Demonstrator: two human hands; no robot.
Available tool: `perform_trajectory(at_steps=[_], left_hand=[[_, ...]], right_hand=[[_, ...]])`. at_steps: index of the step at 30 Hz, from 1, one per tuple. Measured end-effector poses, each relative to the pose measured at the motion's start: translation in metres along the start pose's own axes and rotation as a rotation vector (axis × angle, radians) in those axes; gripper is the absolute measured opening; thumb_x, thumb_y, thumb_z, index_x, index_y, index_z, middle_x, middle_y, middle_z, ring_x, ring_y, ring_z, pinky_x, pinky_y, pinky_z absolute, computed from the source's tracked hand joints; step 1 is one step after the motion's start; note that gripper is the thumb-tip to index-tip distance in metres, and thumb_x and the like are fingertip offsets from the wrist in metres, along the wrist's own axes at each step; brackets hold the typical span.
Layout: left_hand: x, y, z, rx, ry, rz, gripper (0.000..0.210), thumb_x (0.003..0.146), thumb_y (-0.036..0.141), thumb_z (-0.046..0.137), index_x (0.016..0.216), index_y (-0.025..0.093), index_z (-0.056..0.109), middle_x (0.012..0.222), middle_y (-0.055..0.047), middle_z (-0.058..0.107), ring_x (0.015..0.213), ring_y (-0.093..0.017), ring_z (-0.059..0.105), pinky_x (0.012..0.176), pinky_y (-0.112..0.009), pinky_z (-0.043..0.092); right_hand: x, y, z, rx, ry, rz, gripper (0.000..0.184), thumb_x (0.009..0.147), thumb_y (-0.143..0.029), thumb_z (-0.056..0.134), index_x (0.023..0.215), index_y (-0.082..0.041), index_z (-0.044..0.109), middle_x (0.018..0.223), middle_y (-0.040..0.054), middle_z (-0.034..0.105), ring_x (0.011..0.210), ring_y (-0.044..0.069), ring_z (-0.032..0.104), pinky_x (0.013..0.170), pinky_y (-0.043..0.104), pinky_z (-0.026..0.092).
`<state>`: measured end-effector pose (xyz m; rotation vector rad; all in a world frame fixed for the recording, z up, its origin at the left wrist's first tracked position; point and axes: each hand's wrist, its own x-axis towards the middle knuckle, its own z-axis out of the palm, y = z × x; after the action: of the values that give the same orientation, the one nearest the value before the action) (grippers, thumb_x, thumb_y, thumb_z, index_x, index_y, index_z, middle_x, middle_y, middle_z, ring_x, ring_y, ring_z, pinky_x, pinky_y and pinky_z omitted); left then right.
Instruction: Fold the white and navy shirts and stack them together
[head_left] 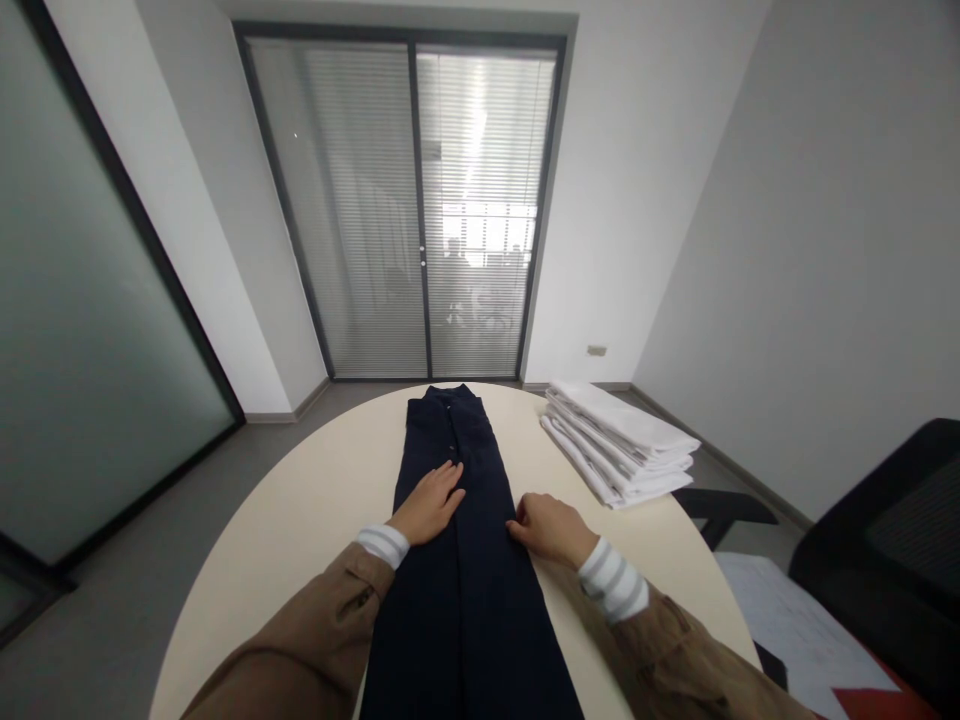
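A navy blue button-up shirt (450, 580) lies lengthwise on the round table, folded into a long narrow strip. Its collar points to the far edge and its lower end runs out of view at the bottom. My left hand (429, 503) rests open on the shirt's left half, fingers stretched toward the button line. At the shirt's right edge, my right hand (551, 528) has its fingers curled, with thumb and fingertips closed on the fabric's border. The exact pinch is partly hidden by the hand itself.
A stack of folded white cloth (619, 440) sits on the right side of the cream tabletop (300, 530). Beyond the table's right edge stands a black chair (892, 540) with papers (802, 620) on its seat. Glass doors with blinds (420, 210) are ahead.
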<state>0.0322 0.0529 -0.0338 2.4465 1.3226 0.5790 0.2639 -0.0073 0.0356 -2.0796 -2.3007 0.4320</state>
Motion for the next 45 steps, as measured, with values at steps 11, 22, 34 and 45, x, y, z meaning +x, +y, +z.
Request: perform_trajectory(at_steps=[11,22,34,45], left_hand=[[-0.005,0.008,-0.009,0.076,-0.076,0.061,0.080,0.091,0.056,0.051,0.156,0.018,0.025,0.160,-0.012,0.031,0.150,-0.028,0.021,0.122,-0.048,0.021],[-0.004,0.005,-0.008,0.071,-0.060,0.065,0.053,0.098,0.033,0.042,0.149,0.022,0.043,0.154,-0.009,0.043,0.149,-0.025,0.026,0.121,-0.047,0.025],[-0.008,0.001,-0.002,0.003,0.069,-0.034,0.049,0.097,0.035,0.045,0.141,0.015,0.051,0.147,-0.015,0.048,0.141,-0.026,0.039,0.119,-0.044,0.031],[-0.007,-0.004,0.000,-0.018,0.140,0.024,0.056,0.093,0.033,0.056,0.147,0.021,0.044,0.156,-0.012,0.039,0.145,-0.028,0.034,0.119,-0.046,0.030]], right_hand=[[0.020,0.033,0.007,0.384,-0.160,-0.042,0.010,0.083,-0.022,0.058,0.086,-0.016,0.065,0.066,0.0010,0.068,0.055,0.012,0.062,0.056,0.021,0.040],[-0.008,0.034,-0.017,0.463,-0.645,-0.201,0.050,0.067,-0.063,0.076,0.063,-0.017,0.058,0.051,-0.0030,0.059,0.045,0.010,0.055,0.048,0.020,0.041],[-0.010,0.038,-0.005,0.528,-0.942,-0.122,0.051,0.046,-0.056,0.090,0.064,-0.014,0.066,0.058,-0.0018,0.066,0.049,0.010,0.061,0.051,0.020,0.050],[-0.004,0.014,-0.005,0.171,0.088,-0.462,0.035,0.083,-0.053,0.065,0.075,-0.020,0.060,0.073,0.0020,0.065,0.072,0.018,0.061,0.069,0.029,0.046]])
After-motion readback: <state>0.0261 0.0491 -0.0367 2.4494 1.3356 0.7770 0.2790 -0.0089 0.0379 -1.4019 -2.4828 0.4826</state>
